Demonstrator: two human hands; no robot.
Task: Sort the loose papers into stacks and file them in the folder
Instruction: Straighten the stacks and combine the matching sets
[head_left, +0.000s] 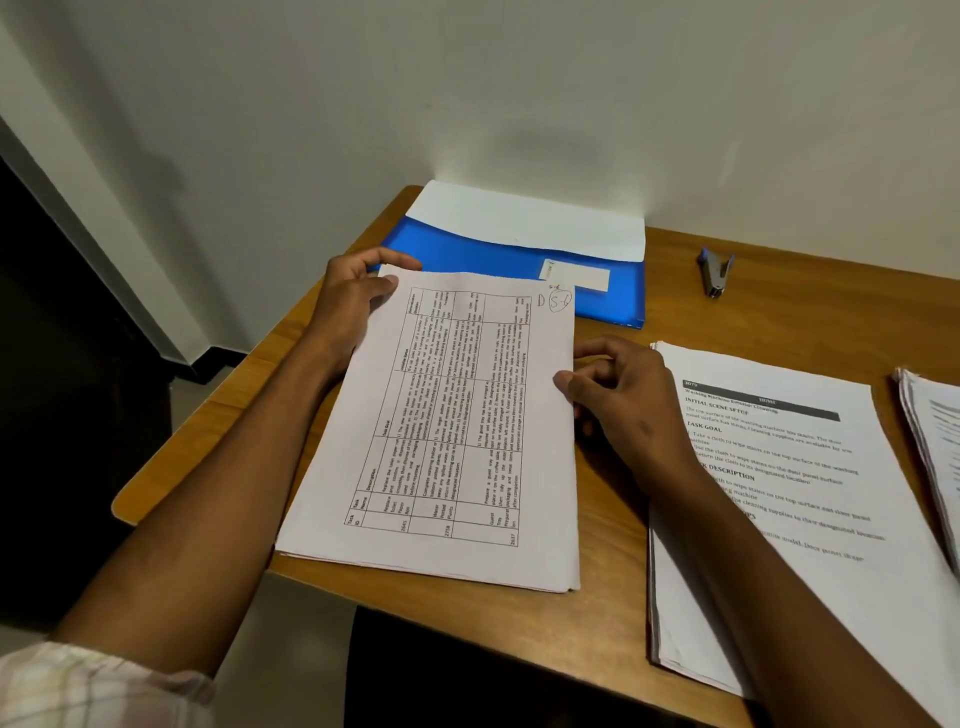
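On table (613, 493), blue folder (467, 247), white sheets (530, 221) inside

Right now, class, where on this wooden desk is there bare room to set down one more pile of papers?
Bare wood lies on the wooden desk between the blue plastic folder, the small grey stapler and the middle stack of printed sheets. A narrower strip runs between that stack and the table-printed stack both hands hold. The right edge is crowded with another pile.

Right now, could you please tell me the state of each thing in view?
Table-printed stack: flat, held at both side edges.
Left hand: gripping its far-left corner.
Right hand: pinching its right edge.
Blue folder: papers sticking out.
Middle stack: flat, untouched.
Stapler: lying idle.
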